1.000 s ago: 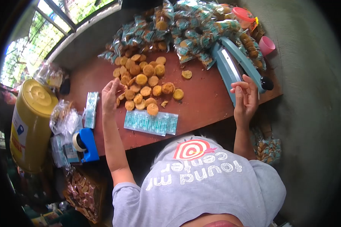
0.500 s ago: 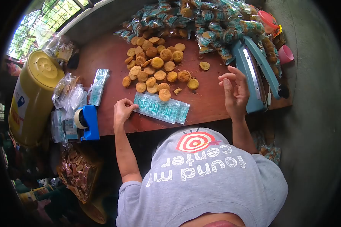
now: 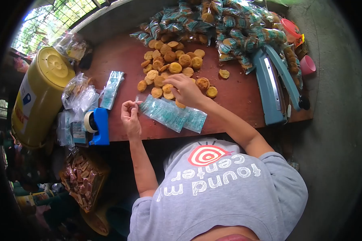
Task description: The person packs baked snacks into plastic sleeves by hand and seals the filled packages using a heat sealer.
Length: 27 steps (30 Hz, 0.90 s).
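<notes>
My left hand (image 3: 131, 116) is closed in a pinch on the left end of a clear plastic wrapper with teal print (image 3: 165, 114), which lies at the table's front edge over more such wrappers (image 3: 196, 121). Fingers bent, my right hand (image 3: 184, 89) reaches over the front of the pile of round golden cookies (image 3: 175, 67). Its fingertips are over the cookies, and whether they grip one cannot be made out. One cookie (image 3: 180, 104) rests by the wrappers, partly under my right wrist.
A blue-grey sealer (image 3: 269, 86) stands on the right, beside a heap of packed cookies (image 3: 245, 34) at the back. More wrappers (image 3: 112, 90), a blue tape dispenser (image 3: 101, 126) and a yellow container (image 3: 42, 94) are on the left. A pink cup (image 3: 307, 65) stands far right.
My right hand has moved left from near the sealer to the cookie pile. My left hand has come down from the cookies to the wrappers and lifted one's edge. The view has shifted.
</notes>
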{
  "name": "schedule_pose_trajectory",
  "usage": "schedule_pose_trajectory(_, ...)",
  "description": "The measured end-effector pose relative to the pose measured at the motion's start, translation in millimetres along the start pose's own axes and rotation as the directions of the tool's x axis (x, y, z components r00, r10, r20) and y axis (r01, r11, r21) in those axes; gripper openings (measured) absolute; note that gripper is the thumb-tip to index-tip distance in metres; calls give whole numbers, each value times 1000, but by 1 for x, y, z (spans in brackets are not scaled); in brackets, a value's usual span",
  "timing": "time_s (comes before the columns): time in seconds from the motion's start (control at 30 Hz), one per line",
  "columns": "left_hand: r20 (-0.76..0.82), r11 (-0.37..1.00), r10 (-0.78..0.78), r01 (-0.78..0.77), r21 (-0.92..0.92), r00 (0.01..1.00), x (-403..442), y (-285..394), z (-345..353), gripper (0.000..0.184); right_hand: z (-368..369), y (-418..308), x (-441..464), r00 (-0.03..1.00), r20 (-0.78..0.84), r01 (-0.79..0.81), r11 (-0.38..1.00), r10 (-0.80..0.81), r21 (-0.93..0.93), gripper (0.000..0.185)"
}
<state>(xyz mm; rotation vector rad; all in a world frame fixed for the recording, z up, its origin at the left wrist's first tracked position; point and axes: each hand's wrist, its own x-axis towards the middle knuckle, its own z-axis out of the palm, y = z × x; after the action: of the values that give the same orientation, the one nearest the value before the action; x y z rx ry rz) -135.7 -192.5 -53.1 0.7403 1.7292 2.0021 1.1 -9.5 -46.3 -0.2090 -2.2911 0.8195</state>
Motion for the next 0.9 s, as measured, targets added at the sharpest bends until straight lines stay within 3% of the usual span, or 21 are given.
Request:
schedule_pose_trajectory(0.07, -152, 968, -10, -29, -250, 988, -3, 11, 9, 8, 30, 13, 12, 999, -24, 43, 995, -46, -88, 32)
schedule_pose_trajectory(0.13, -139, 965, -35, -3, -263, 990, -6, 20, 9, 7, 44, 17, 19, 997, -47, 48, 984, -57, -174, 36)
schedule_pose_trajectory(0.2, -122, 960, -61, 25, -280, 991, -9, 21, 8, 8, 50, 22, 24, 999, 29, -7, 948, 17, -319, 40)
schedule_pose_trajectory(0.27, -66, 880, -115, 71, -470, 991, -12, 15, 8, 10, 49, 27, 23, 1000, 25, -10, 952, 18, -307, 38)
schedule_pose_trajectory(0.3, 92, 857, -80, 116, -502, 993, -15, 19, 8, 14, 45, 29, 22, 998, 45, -39, 971, 51, -235, 35)
schedule_pose_trajectory(0.33, 86, 857, -77, 111, -504, 993, -14, 17, 12, 14, 37, 27, 23, 994, 70, -71, 984, 83, -164, 33)
schedule_pose_trajectory(0.4, -17, 978, -113, 108, -176, 993, -14, 9, 23, 20, 21, 24, 21, 988, 69, -126, 981, 138, -150, 30)
schedule_pose_trajectory(0.43, 54, 949, -233, 240, -205, 971, -17, 12, 26, 25, 16, 25, 21, 958, 71, -284, 956, 279, 77, 28)
schedule_pose_trajectory(0.47, 54, 948, -233, 239, -209, 971, -17, 6, 29, 25, 11, 25, 22, 906, 105, -423, 856, 411, 297, 27)
schedule_pose_trajectory(0.5, 79, 935, -271, 282, -215, 959, -16, -6, 30, 25, 4, 23, 24, 888, 168, -451, 740, 428, 499, 25)
schedule_pose_trajectory(0.53, 105, 919, -312, 328, -220, 944, -16, -11, 32, 26, -9, 13, 26, 886, 170, -455, 740, 431, 495, 25)
schedule_pose_trajectory(0.6, 151, 903, -353, 378, -203, 924, -15, -13, 41, 25, -31, -6, 26, 833, 390, -548, 487, 393, 680, 27)
schedule_pose_trajectory(0.63, 184, 922, -309, 341, -184, 933, -15, -8, 50, 27, -26, -3, 23, 873, 391, -487, 464, 292, 740, 28)
schedule_pose_trajectory(0.67, 219, 938, -266, 304, -165, 939, -15, -5, 56, 28, -26, -2, 21, 871, 391, -489, 463, 297, 739, 28)
schedule_pose_trajectory(0.73, 255, 948, -260, 297, -117, 931, -14, -5, 62, 32, -26, -2, 18, 883, 386, -441, 754, 267, 488, 28)
schedule_pose_trajectory(0.8, 251, 964, -187, 227, -142, 950, -13, -5, 68, 34, -25, -2, 16, 900, 346, -415, 759, 263, 502, 24)
schedule_pose_trajectory(0.9, 265, 960, -236, 266, -86, 935, -12, 1, 65, 35, -28, -4, 14, 903, 305, -414, 804, 303, 427, 22)
